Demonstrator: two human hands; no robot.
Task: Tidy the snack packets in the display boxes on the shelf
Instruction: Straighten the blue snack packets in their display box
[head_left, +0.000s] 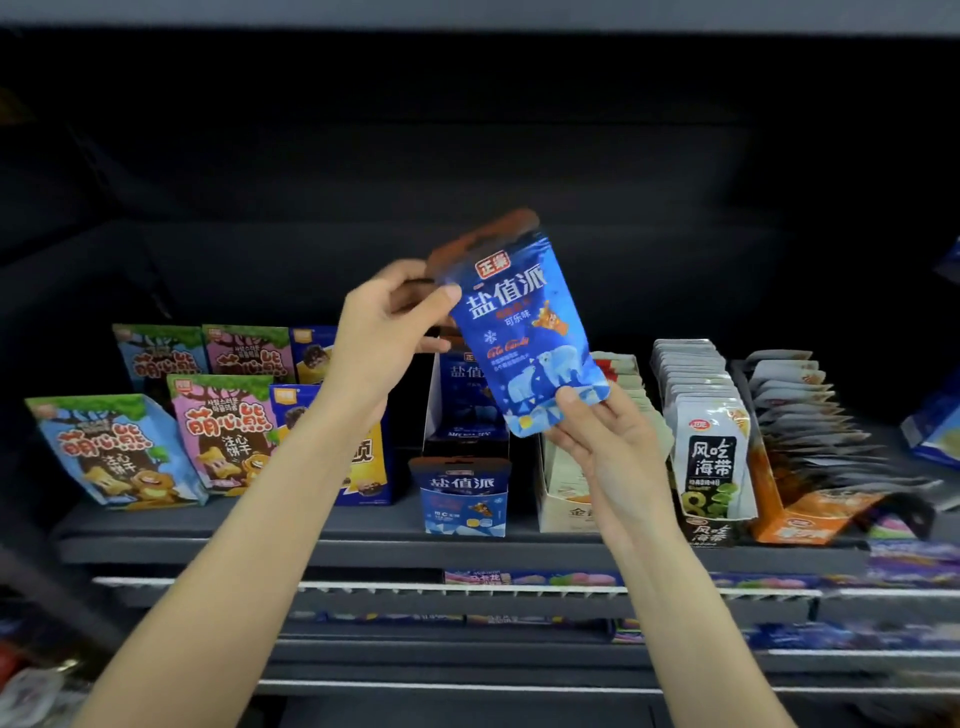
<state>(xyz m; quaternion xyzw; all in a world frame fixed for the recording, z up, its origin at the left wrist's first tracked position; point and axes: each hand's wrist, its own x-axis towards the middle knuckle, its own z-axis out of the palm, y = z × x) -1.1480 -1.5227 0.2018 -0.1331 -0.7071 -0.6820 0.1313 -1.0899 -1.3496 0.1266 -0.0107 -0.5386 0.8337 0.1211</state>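
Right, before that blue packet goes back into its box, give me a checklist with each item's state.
1. Blue packet held by both hands: ok, left hand pinches the upper edge, right hand the bottom corner.
2. Packet front facing outward: ok.
3. Packet upright: not ok, it is tilted.
4. Matching blue display box straight below: ok.
5. Space in that box: cannot tell, packet and hand hide part of it.
6. Neighbouring seaweed packets standing in a row: ok.

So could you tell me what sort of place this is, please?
Most likely a shop's snack aisle: a dark shelf carries display boxes and rows of packets, and both hands hold a blue packet above them.
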